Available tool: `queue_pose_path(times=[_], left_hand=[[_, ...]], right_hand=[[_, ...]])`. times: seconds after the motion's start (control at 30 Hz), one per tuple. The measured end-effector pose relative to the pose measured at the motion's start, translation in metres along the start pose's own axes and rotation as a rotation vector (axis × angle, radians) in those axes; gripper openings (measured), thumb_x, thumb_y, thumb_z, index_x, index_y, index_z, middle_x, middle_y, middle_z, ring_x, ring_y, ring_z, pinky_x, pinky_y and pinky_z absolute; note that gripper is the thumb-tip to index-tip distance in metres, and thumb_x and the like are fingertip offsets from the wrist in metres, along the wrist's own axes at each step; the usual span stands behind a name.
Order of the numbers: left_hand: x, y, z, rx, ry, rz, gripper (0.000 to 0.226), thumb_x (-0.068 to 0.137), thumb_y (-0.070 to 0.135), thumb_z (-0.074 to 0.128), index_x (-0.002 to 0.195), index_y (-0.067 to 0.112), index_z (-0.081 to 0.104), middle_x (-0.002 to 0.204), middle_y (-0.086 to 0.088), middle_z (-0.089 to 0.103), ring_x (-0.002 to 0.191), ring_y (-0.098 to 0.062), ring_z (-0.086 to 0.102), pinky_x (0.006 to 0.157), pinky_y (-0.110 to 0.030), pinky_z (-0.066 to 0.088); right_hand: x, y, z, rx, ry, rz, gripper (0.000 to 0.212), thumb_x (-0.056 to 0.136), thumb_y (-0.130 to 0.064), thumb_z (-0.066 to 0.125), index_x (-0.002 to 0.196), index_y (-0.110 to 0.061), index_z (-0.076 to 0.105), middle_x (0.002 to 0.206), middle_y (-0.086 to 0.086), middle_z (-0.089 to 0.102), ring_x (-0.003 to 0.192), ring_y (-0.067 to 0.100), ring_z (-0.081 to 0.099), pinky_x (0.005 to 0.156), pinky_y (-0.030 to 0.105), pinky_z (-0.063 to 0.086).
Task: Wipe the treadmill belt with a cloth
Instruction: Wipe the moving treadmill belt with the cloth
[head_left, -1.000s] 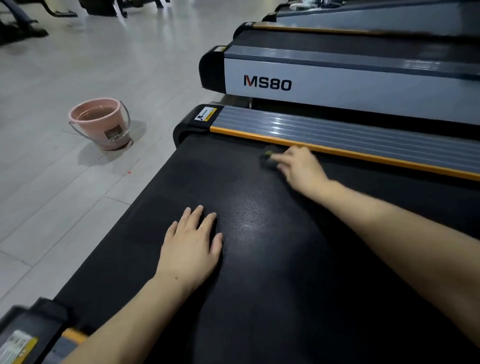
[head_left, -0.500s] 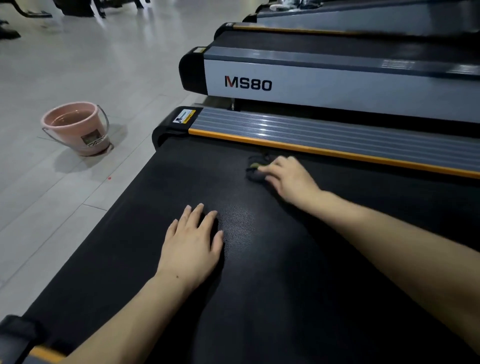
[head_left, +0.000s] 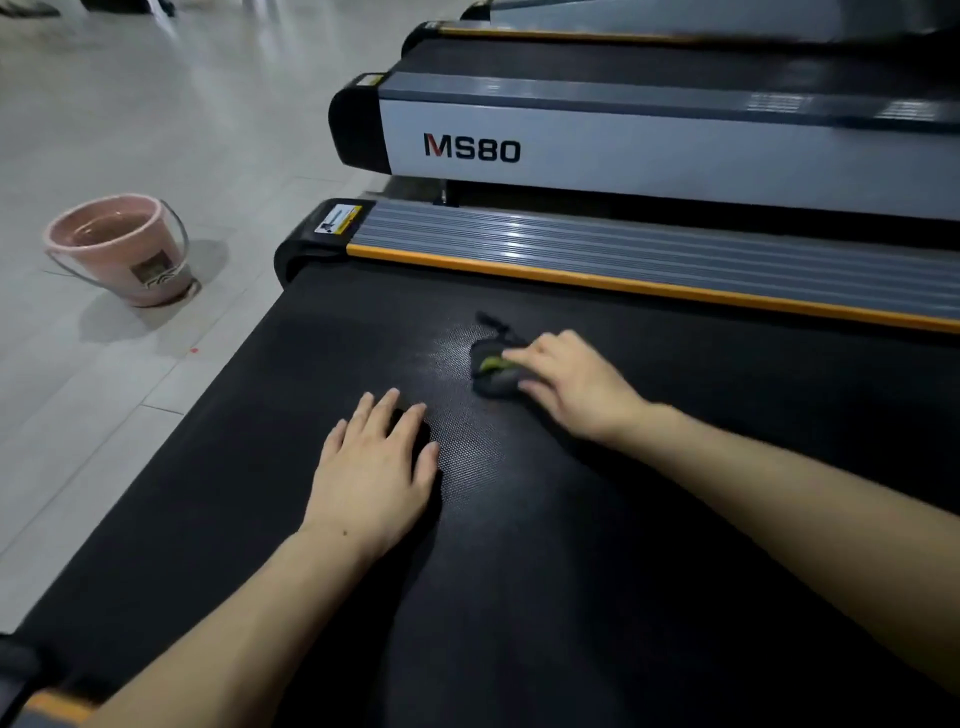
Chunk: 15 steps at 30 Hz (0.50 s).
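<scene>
On the treadmill belt (head_left: 519, 571), you are mid-wipe, with much of the surface left to cover.

Your right hand (head_left: 576, 387) has its fingers curled over a small dark cloth (head_left: 493, 371) with a green patch, pressed to the belt just short of the orange-edged side rail (head_left: 623, 249). Your left hand (head_left: 374, 467) lies flat, fingers spread, holding nothing. No wet streaks show clearly, so what is done is hard to judge. Count: one cloth, two hands, one pink bucket (head_left: 119, 249), a second treadmill (head_left: 623, 145) marked MS80.

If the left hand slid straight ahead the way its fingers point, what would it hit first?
Bare treadmill belt at first; the left hand points up the belt, left of the cloth. It would probably first meet the orange-edged side rail, though depth is unclear.
</scene>
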<state>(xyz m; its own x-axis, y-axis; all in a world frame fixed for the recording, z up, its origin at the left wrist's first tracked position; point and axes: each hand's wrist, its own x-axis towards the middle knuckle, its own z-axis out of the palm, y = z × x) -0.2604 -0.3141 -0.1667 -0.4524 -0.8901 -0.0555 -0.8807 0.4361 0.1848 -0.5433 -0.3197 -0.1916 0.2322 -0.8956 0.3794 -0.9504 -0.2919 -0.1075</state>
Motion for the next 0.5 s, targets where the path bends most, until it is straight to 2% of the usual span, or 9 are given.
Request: queue_pose_path(times=[0.07, 0.13, 0.2, 0.23, 0.3, 0.37, 0.43, 0.5], left_hand=[[0.002, 0.004, -0.001, -0.024, 0.016, -0.008, 0.057, 0.101, 0.053, 0.028, 0.155, 0.033, 0.031, 0.168, 0.003, 0.018, 0.156, -0.019, 0.006, 0.125, -0.043, 0.014], [0.002, 0.009, 0.0, -0.024, 0.012, 0.007, 0.057, 0.101, 0.053, 0.028, 0.155, 0.033, 0.03, 0.168, 0.002, 0.018, 0.156, -0.019, 0.006, 0.125, -0.044, 0.014], [0.0, 0.013, 0.002, -0.007, 0.0, 0.044, 0.057, 0.102, 0.054, 0.026, 0.154, 0.034, 0.03, 0.168, 0.002, 0.017, 0.156, -0.019, 0.005, 0.125, -0.044, 0.014], [-0.002, 0.015, 0.003, -0.001, -0.004, 0.054, 0.057, 0.101, 0.054, 0.023, 0.154, 0.034, 0.03, 0.168, 0.002, 0.017, 0.156, -0.019, 0.005, 0.125, -0.043, 0.014], [-0.005, 0.017, 0.005, 0.015, -0.008, 0.069, 0.062, 0.098, 0.057, 0.016, 0.154, 0.034, 0.031, 0.168, 0.003, 0.019, 0.156, -0.019, 0.006, 0.125, -0.043, 0.015], [-0.009, 0.018, 0.007, 0.024, -0.008, 0.082, 0.068, 0.093, 0.059, 0.014, 0.153, 0.034, 0.033, 0.167, 0.003, 0.021, 0.156, -0.019, 0.008, 0.125, -0.043, 0.017], [-0.013, 0.018, 0.011, 0.014, -0.007, 0.082, 0.068, 0.093, 0.059, 0.015, 0.152, 0.033, 0.036, 0.166, 0.003, 0.024, 0.156, -0.019, 0.01, 0.125, -0.043, 0.018], [-0.018, 0.017, 0.013, 0.016, -0.017, 0.085, 0.067, 0.093, 0.059, 0.015, 0.152, 0.033, 0.036, 0.166, 0.003, 0.024, 0.156, -0.019, 0.01, 0.125, -0.043, 0.017]], right_hand=[[0.029, 0.05, -0.003, -0.06, 0.02, 0.258, 0.036, 0.094, -0.027, 0.061, 0.128, -0.018, 0.062, 0.109, 0.016, 0.063, 0.099, 0.041, 0.056, 0.092, 0.046, 0.047], [0.04, 0.069, -0.006, -0.048, 0.018, 0.48, 0.039, 0.095, -0.027, 0.062, 0.132, -0.016, 0.061, 0.117, 0.017, 0.062, 0.109, 0.042, 0.053, 0.099, 0.045, 0.043], [0.031, 0.049, -0.005, -0.057, 0.042, 0.519, 0.037, 0.095, -0.029, 0.062, 0.13, -0.018, 0.062, 0.115, 0.015, 0.061, 0.104, 0.04, 0.053, 0.096, 0.044, 0.044], [0.019, 0.03, -0.007, -0.034, 0.063, 0.479, 0.035, 0.093, -0.029, 0.062, 0.127, -0.019, 0.064, 0.11, 0.014, 0.062, 0.099, 0.038, 0.054, 0.092, 0.045, 0.046], [-0.021, -0.015, -0.012, 0.043, 0.083, 0.281, 0.033, 0.092, -0.03, 0.061, 0.123, -0.019, 0.066, 0.102, 0.009, 0.062, 0.089, 0.031, 0.054, 0.083, 0.041, 0.047], [-0.063, -0.054, -0.018, 0.099, 0.016, 0.087, 0.037, 0.092, -0.032, 0.059, 0.126, -0.018, 0.064, 0.105, 0.002, 0.062, 0.087, 0.023, 0.051, 0.08, 0.035, 0.043], [-0.074, -0.054, -0.018, 0.135, -0.012, -0.003, 0.039, 0.095, -0.034, 0.058, 0.13, -0.019, 0.062, 0.109, -0.001, 0.063, 0.089, 0.022, 0.052, 0.082, 0.033, 0.045], [-0.053, -0.021, -0.012, 0.028, -0.017, -0.031, 0.039, 0.097, -0.039, 0.051, 0.131, -0.024, 0.059, 0.11, 0.0, 0.062, 0.092, 0.025, 0.052, 0.084, 0.037, 0.045]])
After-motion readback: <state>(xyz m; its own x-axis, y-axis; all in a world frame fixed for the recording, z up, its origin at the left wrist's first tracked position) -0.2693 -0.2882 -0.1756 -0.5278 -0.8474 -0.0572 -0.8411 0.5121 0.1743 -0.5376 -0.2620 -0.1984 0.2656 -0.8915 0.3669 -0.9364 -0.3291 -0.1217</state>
